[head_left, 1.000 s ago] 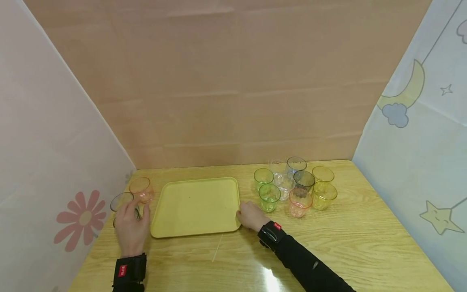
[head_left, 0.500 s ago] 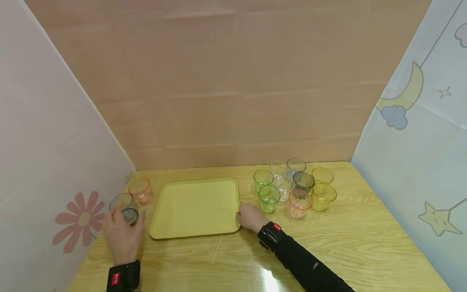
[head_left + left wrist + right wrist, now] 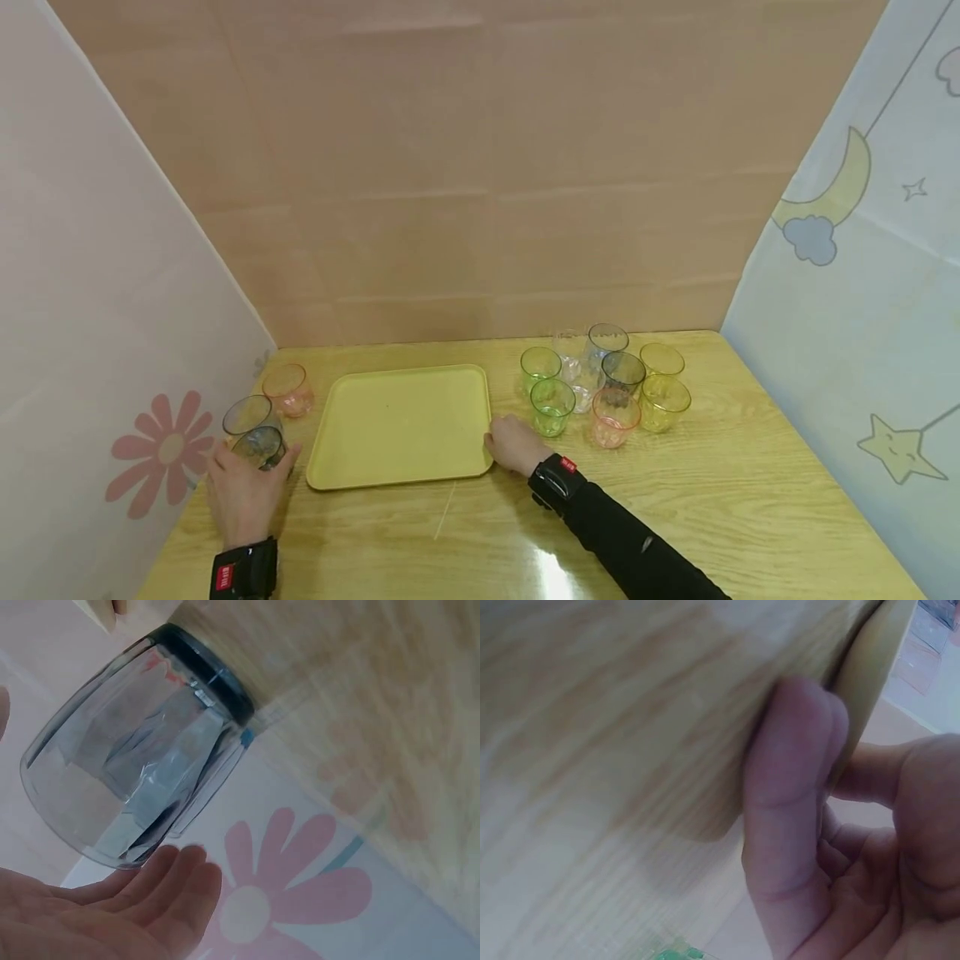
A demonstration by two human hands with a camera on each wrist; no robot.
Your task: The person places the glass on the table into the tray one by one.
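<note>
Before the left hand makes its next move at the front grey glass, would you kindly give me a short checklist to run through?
1. Front grey glass upright: ok, its mouth faces up.
2. Left hand positioned at it: ok, thumb on one side, fingers on the other.
3. Left hand's grip closed: not ok, its fingers look relaxed rather than curled round the glass.
4. Space to the rear grey glass: cannot tell, the two overlap in the head view.
5. Orange-rimmed glass upright: ok, it stands beyond both grey ones.
6. Tray steadied: ok, the right hand holds its right edge.
</note>
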